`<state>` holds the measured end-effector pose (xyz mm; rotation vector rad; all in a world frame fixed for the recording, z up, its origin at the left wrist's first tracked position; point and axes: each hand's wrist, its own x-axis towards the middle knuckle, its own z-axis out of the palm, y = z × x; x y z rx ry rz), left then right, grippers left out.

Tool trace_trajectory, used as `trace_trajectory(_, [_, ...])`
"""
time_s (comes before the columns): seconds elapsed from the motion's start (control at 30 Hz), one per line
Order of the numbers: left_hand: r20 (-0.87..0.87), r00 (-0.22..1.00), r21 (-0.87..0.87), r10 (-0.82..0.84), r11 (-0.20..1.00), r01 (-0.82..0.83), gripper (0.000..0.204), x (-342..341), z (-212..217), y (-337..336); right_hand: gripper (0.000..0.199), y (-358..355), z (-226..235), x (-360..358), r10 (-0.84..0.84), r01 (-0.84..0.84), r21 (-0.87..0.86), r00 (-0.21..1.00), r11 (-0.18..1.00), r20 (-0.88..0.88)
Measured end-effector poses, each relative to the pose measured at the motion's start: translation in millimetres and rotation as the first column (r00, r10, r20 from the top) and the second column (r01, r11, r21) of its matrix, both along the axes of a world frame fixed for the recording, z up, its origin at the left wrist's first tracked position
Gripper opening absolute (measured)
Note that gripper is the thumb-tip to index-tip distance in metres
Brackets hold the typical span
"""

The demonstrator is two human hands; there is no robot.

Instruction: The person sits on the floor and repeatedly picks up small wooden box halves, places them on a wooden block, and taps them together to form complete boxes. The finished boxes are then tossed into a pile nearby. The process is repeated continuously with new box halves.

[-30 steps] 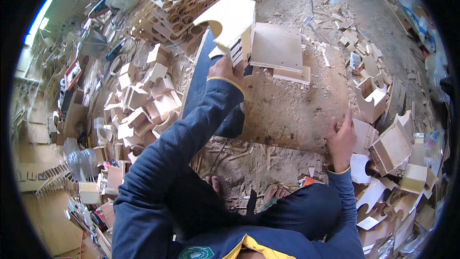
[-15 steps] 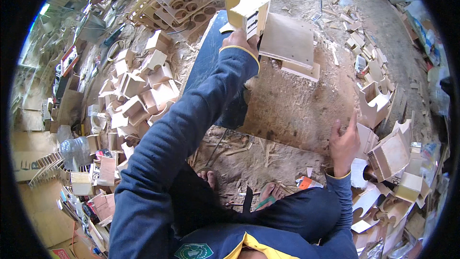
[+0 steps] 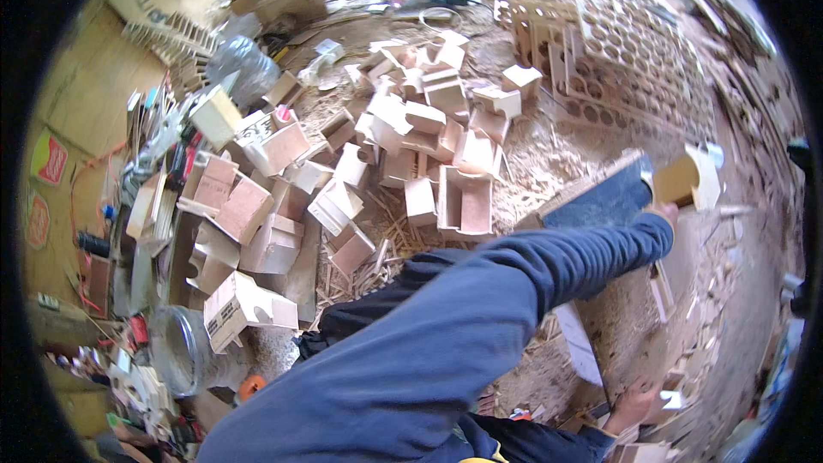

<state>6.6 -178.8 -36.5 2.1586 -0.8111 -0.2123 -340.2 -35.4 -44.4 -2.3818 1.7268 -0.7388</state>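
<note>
Plywood box point(image 3: 675, 181), right of the dark blue panel point(image 3: 604, 195), could tip if our left hand point(image 3: 665, 209), clamped on its near edge, slackens. The panel is flat; the box, pale and curved-edged. Below the panel, we cannot tell whether our right hand point(image 3: 633, 405) is closed.
</note>
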Motion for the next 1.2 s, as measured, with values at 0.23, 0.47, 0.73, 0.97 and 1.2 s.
trace_trajectory(0.23, [-0.121,0.957,-0.132,-0.264,0.960,0.248,0.026,21,39,-9,0.051,-14,-15,-7,-0.011,0.006,-0.162,0.999,0.987,-0.034])
trace_trajectory(0.47, [0.101,0.984,-0.469,-0.149,0.865,0.179,0.017,198,50,43,0.037,-14,-4,-3,-0.147,0.124,-0.095,0.945,0.988,-0.293])
trace_trajectory(0.73, [0.085,0.870,-0.360,0.487,0.829,-0.428,0.027,515,47,419,0.036,-35,-29,-30,-0.091,0.075,-0.086,0.975,0.994,-0.204])
trace_trajectory(0.97, [-0.048,0.475,-0.034,0.879,0.474,-0.880,0.043,600,23,696,0.038,-28,-15,-18,-0.099,0.091,-0.042,0.969,0.995,-0.227])
trace_trajectory(1.2, [-0.227,0.435,0.025,0.872,0.451,-0.892,0.061,608,2,720,0.046,-19,4,-23,-0.060,0.092,0.111,0.964,0.990,-0.259])
